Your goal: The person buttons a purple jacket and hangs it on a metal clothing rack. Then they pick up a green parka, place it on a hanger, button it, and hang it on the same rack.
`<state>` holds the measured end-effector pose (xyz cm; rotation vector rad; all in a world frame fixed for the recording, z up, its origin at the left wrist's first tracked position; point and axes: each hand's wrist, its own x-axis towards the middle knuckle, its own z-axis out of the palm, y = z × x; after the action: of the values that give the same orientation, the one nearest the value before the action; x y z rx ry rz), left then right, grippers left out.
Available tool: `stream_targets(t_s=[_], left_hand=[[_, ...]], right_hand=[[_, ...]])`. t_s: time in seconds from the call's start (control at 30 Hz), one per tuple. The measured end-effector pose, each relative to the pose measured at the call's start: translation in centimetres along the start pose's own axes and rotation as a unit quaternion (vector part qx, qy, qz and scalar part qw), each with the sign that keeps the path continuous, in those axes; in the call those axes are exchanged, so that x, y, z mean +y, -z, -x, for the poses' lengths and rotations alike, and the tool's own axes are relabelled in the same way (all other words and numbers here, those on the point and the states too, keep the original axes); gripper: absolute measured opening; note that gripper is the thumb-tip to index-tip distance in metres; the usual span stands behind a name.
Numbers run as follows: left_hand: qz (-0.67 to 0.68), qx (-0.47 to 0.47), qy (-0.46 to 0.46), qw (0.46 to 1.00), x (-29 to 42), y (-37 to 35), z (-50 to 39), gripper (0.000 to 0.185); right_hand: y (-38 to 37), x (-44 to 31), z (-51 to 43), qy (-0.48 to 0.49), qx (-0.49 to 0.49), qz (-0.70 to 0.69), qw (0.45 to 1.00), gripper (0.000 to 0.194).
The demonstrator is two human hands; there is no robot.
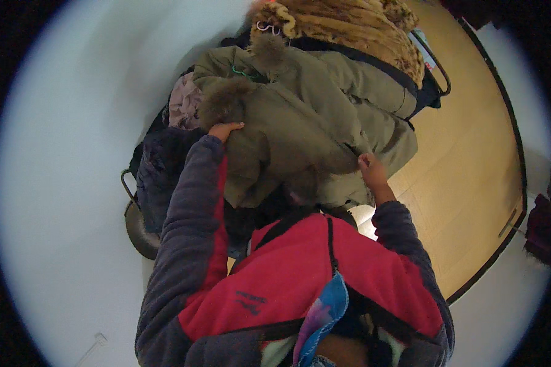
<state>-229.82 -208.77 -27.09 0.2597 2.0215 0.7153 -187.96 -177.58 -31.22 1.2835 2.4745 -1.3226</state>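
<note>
An olive parka [298, 124] with brown fur trim [222, 103] lies spread over a heap of clothes in front of me. My left hand [226, 130] grips its upper left part, just below the fur, with the thumb on top of the cloth. At the parka's right edge, my right hand [373, 172] pinches the fabric between thumb and fingers. A green clothes hanger [243, 72] shows at the collar. The lower part of the parka hangs close to my red and grey fleece jacket [294, 270], and what lies under it is hidden.
Beyond the parka lies a brown patterned fur coat [349, 27], near a white hanger hook [268, 28]. Left are a pink garment [186, 101] and a dark fluffy garment [165, 169]. Metal tube ends [444, 82] stick out. A pale wall [82, 137] borders the heap; wood-toned floor [468, 183] lies right.
</note>
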Motion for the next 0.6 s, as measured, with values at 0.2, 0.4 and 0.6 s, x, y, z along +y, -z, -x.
stream_targets(t_s=[0.2,0.4,0.6], left_hand=[[0.127,0.168,-0.15,0.966,0.8,-2.3,3.1,0.049],[-0.047,0.218,-0.11,0.969,3.8,-4.5,8.4,0.054],[0.354,-0.162,0.083,0.918,6.8,-2.6,6.0,0.059]], right_hand=[[0.6,0.3,-0.5,0.039,-0.023,0.043,0.998,0.023],[2.9,-2.1,-1.1,0.103,-0.021,0.044,0.993,0.026],[2.8,-6.9,-2.0,0.152,-0.1,0.067,0.981,0.027]])
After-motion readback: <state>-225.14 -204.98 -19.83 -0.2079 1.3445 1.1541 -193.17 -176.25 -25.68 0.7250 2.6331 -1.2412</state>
